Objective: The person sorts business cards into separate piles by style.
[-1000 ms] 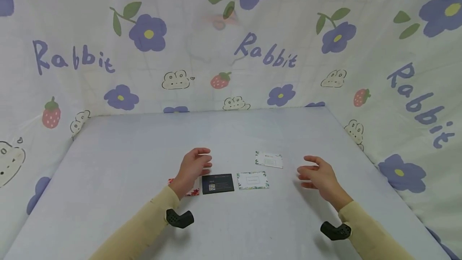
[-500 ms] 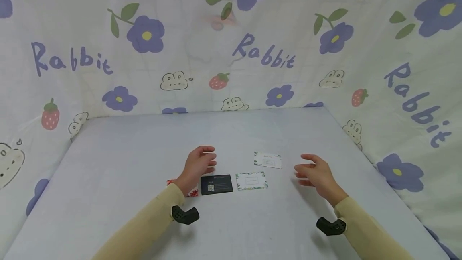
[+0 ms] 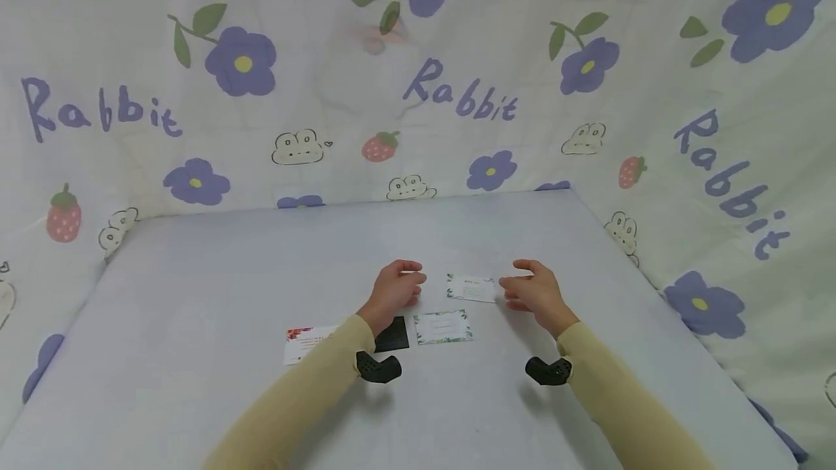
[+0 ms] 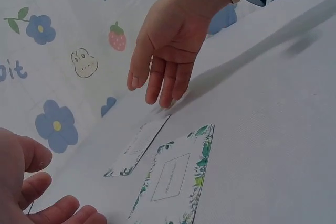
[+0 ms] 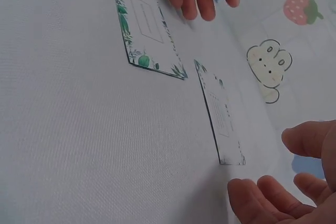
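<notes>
Shows a small white paper card with green sprigs at its corners (image 3: 472, 288), lying flat on a pale lilac cloth-covered table (image 3: 228, 274). Left of the card, just beside its edge: the left hand (image 3: 394, 289), fingers loosely curved and apart, gripping nothing. Right of the card, fingertips close to its far edge: the right hand (image 3: 532, 290), fingers nearly straight and slightly spread, angled down, also gripping nothing; cannot tell whether touching the card or not. Probably bracketing the card from both sides because a sheet so thin and flat offers only its edges for lifting.

Nearer than the card, just apart: a white rectangular card with a green leaf border (image 3: 443, 326), face up. Nearer and to the left: a black card (image 3: 394, 336), partly hidden under the left forearm, then a white card with red flowers (image 3: 307, 343) farther left. Laid flat, apart, roughly in a row, likely so as to keep each face readable. Behind the card: a hung cloth printed with purple flowers, strawberries and "Rabbit" (image 3: 457, 96).
</notes>
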`<action>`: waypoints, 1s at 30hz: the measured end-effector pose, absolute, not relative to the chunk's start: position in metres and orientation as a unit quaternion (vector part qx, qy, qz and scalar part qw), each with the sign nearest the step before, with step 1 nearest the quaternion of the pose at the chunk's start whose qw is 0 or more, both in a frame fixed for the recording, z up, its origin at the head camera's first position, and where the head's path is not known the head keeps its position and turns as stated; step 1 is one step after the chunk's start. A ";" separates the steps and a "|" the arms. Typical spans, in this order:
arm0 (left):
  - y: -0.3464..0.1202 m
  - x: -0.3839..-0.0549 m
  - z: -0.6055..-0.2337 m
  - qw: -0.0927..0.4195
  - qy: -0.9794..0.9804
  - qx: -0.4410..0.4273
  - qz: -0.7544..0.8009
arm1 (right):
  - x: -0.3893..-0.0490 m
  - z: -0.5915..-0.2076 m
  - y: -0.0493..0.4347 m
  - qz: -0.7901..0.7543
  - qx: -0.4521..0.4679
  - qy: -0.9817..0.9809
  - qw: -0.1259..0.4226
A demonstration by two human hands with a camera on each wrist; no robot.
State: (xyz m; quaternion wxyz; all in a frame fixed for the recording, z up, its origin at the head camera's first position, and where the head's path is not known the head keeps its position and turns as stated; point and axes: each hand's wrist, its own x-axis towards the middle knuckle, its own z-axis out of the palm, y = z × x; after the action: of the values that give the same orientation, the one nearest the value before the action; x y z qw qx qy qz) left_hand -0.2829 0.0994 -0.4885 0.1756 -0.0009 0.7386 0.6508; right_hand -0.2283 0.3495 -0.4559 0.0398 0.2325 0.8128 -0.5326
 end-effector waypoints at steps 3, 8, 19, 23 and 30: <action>0.110 -0.284 -0.487 0.189 0.736 0.002 0.650 | -0.232 -0.457 0.350 -0.536 0.238 0.809 0.042; 0.123 -0.287 -0.487 0.201 0.736 0.009 0.646 | -0.236 -0.462 0.352 -0.543 0.245 0.803 0.039; 0.141 -0.283 -0.481 0.232 0.737 0.012 0.635 | -0.236 -0.463 0.343 -0.546 0.254 0.798 0.042; 0.143 -0.279 -0.478 0.235 0.735 0.005 0.637 | -0.237 -0.465 0.340 -0.550 0.250 0.795 0.047; 0.144 -0.276 -0.475 0.239 0.729 -0.003 0.642 | -0.238 -0.465 0.340 -0.558 0.263 0.786 0.042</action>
State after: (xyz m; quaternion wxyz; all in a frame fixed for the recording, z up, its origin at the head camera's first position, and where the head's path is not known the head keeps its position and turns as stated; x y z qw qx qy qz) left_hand -0.2755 0.1440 -0.4751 0.2388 -0.0034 0.7285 0.6421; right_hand -0.2375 0.3402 -0.4652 0.0419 0.2627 0.7863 -0.5576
